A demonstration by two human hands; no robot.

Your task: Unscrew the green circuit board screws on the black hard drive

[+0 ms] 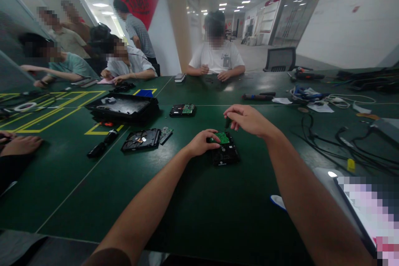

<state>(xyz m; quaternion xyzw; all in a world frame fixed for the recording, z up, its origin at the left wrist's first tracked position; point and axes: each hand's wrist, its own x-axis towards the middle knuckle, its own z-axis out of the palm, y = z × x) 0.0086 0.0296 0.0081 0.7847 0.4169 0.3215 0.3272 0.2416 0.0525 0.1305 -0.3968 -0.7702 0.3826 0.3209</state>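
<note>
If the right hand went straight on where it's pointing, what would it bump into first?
Probably the farther hard drive, off to the left; but the right hand looks raised, so it might pass above. Depth is unclear here.

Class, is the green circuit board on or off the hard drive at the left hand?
On: the green circuit board lies on the black hard drive, partly covered by the left hand.
</note>
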